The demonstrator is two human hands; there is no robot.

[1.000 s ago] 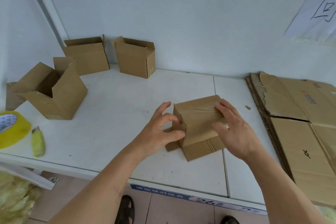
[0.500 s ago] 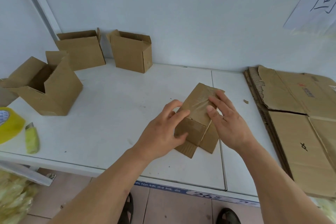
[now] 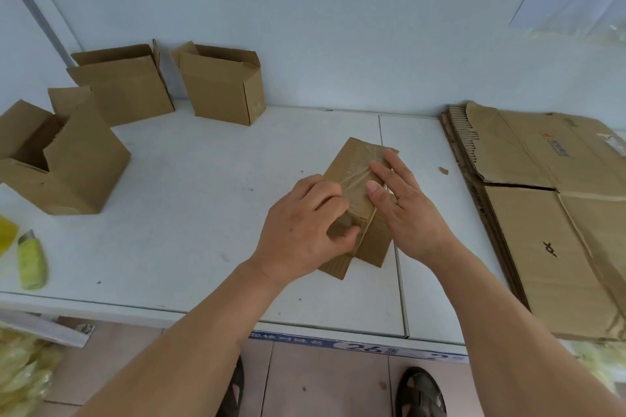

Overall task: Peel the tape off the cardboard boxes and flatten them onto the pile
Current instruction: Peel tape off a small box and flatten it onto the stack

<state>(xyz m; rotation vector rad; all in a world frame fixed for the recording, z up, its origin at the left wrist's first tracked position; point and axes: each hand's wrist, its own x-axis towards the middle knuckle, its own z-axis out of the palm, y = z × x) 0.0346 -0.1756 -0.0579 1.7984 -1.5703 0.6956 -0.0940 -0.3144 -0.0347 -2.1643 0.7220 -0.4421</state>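
Observation:
A small brown cardboard box (image 3: 355, 162) lies on its side on the white table (image 3: 189, 200), with clear tape (image 3: 357, 178) stretched across its upper face. My left hand (image 3: 305, 230) grips the box's near left end, thumb and fingers curled around it. My right hand (image 3: 403, 210) lies on the box's right side, fingers spread flat along the tape. A pile of flattened cardboard (image 3: 548, 213) covers the table's right end.
Three open boxes stand at the left and back: one at the left edge (image 3: 64, 159), two by the wall (image 3: 125, 85) (image 3: 223, 85). A yellow-green utility knife (image 3: 31, 259) and a yellow tape roll (image 3: 5, 234) lie near the front left.
The box was turned from lying across to pointing away from me. My left hand closed around its near end and my right hand slid flat along the taped face.

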